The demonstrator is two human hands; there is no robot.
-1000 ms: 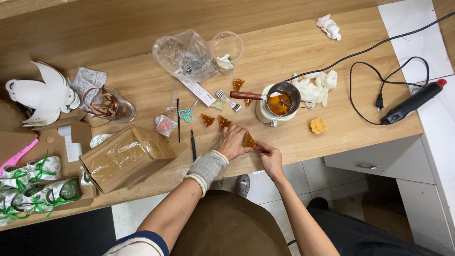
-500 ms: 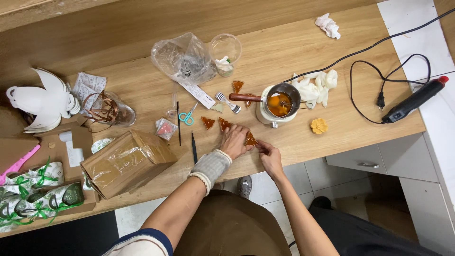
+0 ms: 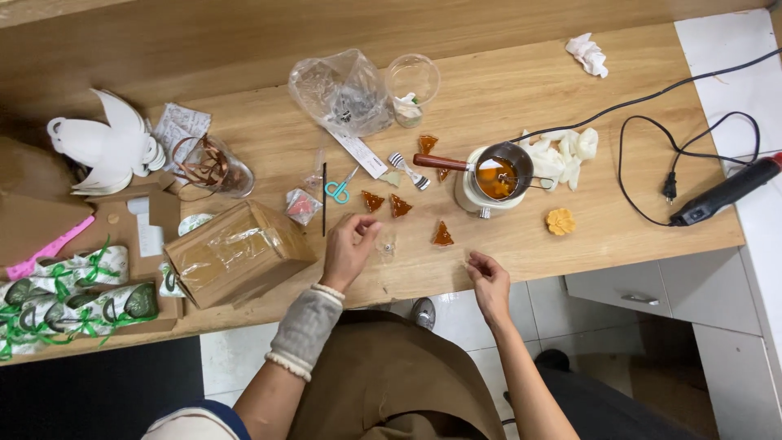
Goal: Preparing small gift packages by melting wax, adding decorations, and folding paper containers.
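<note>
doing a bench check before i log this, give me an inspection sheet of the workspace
surface: wooden bench, crowded at left and centre.
job's things: amber triangle pieces near the hands; small melting pot with amber liquid.
clutter: clear bag, plastic cup, scissors, cardboard box, white bird cutout, crumpled tissue, orange flower piece.
hands: left hand loosely curled by a clear wrapper; right hand at the bench edge, holding nothing seen.
cables: black cord looped beside a black heat tool.
surroundings: tiled floor, white drawer unit.
</note>
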